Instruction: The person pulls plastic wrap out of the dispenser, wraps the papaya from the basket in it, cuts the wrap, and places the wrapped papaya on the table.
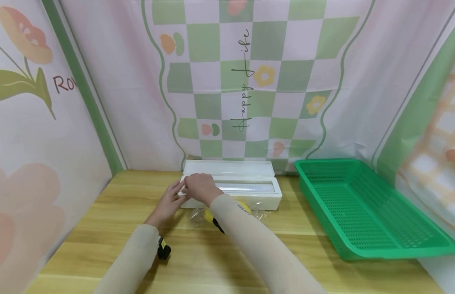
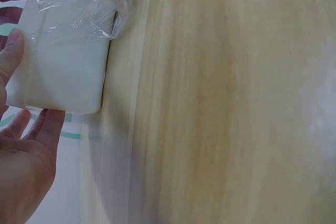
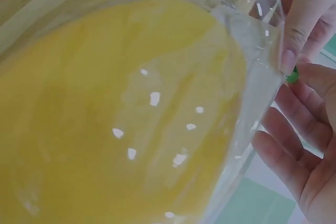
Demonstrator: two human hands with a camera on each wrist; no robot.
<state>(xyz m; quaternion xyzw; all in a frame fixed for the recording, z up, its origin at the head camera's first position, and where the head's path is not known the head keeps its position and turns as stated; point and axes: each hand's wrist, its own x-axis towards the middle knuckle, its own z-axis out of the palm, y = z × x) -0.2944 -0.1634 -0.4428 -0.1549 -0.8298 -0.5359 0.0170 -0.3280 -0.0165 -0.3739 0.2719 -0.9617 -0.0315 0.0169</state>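
Note:
A long white cling film box [image 1: 262, 202] stands on the table, its lid [image 1: 229, 168] raised at the back and a roll of clear film [image 1: 245, 188] inside. My left hand [image 1: 170, 204] holds the box's left end, with fingertips against the end wall [image 2: 63, 82]. Over that same corner my right hand [image 1: 200, 187] pinches a small green piece [image 3: 292, 75]. Crumpled clear film [image 2: 79, 3] hangs at the front of the box. In the right wrist view a yellow rounded shape [image 3: 131, 103] shows through clear film; my right sleeve partly covers it in the head view.
To the right stands a green plastic basket [image 1: 359, 216] with perforated walls. A wooden table [image 1: 198, 261] lies under everything. A patterned curtain [image 1: 234, 81] hangs close behind the box, and more patterned cloth flanks both sides.

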